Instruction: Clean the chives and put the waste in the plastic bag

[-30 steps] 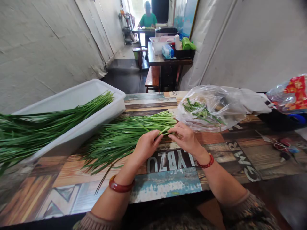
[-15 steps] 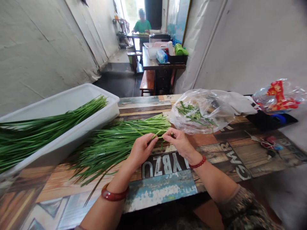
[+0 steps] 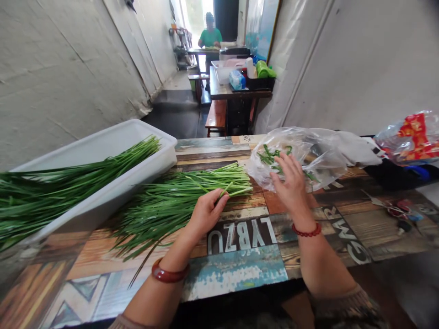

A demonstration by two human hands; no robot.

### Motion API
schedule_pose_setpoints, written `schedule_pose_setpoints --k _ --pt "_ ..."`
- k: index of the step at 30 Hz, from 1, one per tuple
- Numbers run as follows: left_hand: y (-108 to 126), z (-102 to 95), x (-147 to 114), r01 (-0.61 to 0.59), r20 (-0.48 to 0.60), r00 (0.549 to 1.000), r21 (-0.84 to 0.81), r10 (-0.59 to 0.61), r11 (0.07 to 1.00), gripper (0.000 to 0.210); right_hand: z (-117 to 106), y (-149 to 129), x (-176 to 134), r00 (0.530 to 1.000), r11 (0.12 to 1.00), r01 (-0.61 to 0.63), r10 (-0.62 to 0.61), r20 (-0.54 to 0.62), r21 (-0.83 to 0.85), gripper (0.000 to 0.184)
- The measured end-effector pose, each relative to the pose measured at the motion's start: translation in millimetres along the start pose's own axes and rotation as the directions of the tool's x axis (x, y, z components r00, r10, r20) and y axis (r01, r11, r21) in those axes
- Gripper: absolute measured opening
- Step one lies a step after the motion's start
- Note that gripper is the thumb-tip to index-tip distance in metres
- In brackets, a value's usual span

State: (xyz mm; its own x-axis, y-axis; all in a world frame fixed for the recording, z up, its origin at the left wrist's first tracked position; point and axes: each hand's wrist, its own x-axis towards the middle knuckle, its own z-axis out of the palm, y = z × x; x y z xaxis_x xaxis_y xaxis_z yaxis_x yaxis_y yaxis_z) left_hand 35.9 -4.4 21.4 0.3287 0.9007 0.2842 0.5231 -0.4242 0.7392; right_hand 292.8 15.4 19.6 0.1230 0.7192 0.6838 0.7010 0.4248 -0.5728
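My left hand (image 3: 208,210) pinches a few garlic chives near their pale ends, with long leaves trailing down toward my left forearm. Just behind it, a loose pile of garlic chives (image 3: 164,194) lies on the patterned wooden table (image 3: 247,262). Over the clear plastic bag (image 3: 327,164), my right hand (image 3: 291,185) is open with its fingers spread. Green trimmings (image 3: 269,155) lie in the bag, partly hidden by that hand. To the left, a white plastic tub (image 3: 137,130) holds a bigger bunch of garlic chives (image 3: 85,176).
Scissors (image 3: 394,208) and small items lie on the right of the table. A red-printed clear package (image 3: 416,137) sits at the far right edge. Beyond are another table (image 3: 236,93), a stool (image 3: 216,114) and a person in green (image 3: 210,37).
My right hand has left the stalks at my left hand, moved right and forward over the plastic bag, and opened. My left hand keeps its pinch. The view has shifted slightly.
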Motion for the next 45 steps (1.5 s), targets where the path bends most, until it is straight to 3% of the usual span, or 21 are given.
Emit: schedule_pose_setpoints --k 3,6,9,13,20,24,26,29,30,34,36,38,40,42,45 --pt "0.1 -0.2 0.1 -0.001 -0.017 1.000 0.007 0.001 1.000 0.030 1.7 14.7 2.3 0.997 0.992 0.005 0.004 0.073 -0.130 0.026" --pt "-0.6 0.5 -0.4 -0.014 -0.016 1.000 0.017 0.014 1.000 0.029 6.1 4.0 0.3 0.997 0.999 0.014 -0.016 0.070 0.029 0.021" --pt "-2.0 1.8 -1.3 -0.020 -0.012 1.000 0.051 0.020 0.999 0.028 13.3 -19.3 -5.7 0.983 0.978 0.054 -0.088 0.162 0.203 0.014" --pt "-5.3 3.5 -1.8 -0.024 -0.008 1.000 0.078 0.024 0.997 0.029 22.9 -34.9 -14.4 0.954 0.977 0.110 -0.156 0.255 0.184 0.006" --pt "-5.6 1.9 -1.8 -0.017 -0.040 0.999 0.076 0.020 0.997 0.030 13.7 -27.2 -11.4 0.994 0.989 0.105 -0.109 0.030 0.105 0.018" --pt "-1.4 -2.6 -1.5 0.030 -0.143 0.990 0.062 -0.021 0.998 0.023 3.1 -0.8 -1.9 0.999 0.994 0.043 -0.044 -0.007 -0.098 0.029" --pt "-0.7 -3.8 -1.0 0.073 -0.186 0.981 0.080 -0.057 0.994 0.021 1.7 13.8 1.0 1.000 0.964 -0.013 0.013 -0.004 -0.267 0.016" --pt "-2.2 -3.1 -0.2 0.090 -0.206 0.976 0.078 -0.072 0.993 0.020 3.1 23.3 2.1 0.999 0.919 -0.042 0.048 0.006 -0.392 0.042" --pt "-3.1 -2.5 -0.2 0.082 -0.204 0.977 0.071 -0.066 0.994 0.020 4.0 22.3 1.9 1.000 0.922 -0.025 0.030 0.005 -0.387 0.044" --pt "-7.2 -0.4 -0.4 0.066 -0.200 0.979 0.069 -0.051 0.995 0.031 8.4 4.1 -1.9 0.996 0.977 0.069 -0.077 -0.033 -0.203 0.021" --pt "-8.3 -0.2 -0.3 0.064 -0.203 0.978 0.057 -0.051 0.996 0.031 11.5 -7.5 -6.3 0.989 0.991 0.128 -0.124 0.085 -0.046 0.016" --pt "-8.3 -0.4 0.2 0.053 -0.210 0.977 0.047 -0.042 0.997 0.030 15.4 -17.7 -12.2 0.926 0.977 0.194 -0.211 0.311 0.085 0.016" --pt "-7.5 -0.7 0.7 0.034 -0.224 0.974 0.050 -0.022 0.998 0.028 19.8 -25.6 -18.7 0.803 0.956 0.267 -0.292 0.519 0.124 0.017" --pt "-6.4 -0.7 1.1 0.019 -0.237 0.972 0.050 -0.007 0.999 0.024 24.2 -31.2 -24.3 0.699 0.937 0.344 -0.303 0.648 0.067 0.017" --pt "-5.6 0.1 1.0 0.021 -0.241 0.970 0.032 -0.012 0.999 0.015 29.4 -35.6 -29.3 0.651 0.906 0.412 -0.216 0.728 -0.100 0.013"
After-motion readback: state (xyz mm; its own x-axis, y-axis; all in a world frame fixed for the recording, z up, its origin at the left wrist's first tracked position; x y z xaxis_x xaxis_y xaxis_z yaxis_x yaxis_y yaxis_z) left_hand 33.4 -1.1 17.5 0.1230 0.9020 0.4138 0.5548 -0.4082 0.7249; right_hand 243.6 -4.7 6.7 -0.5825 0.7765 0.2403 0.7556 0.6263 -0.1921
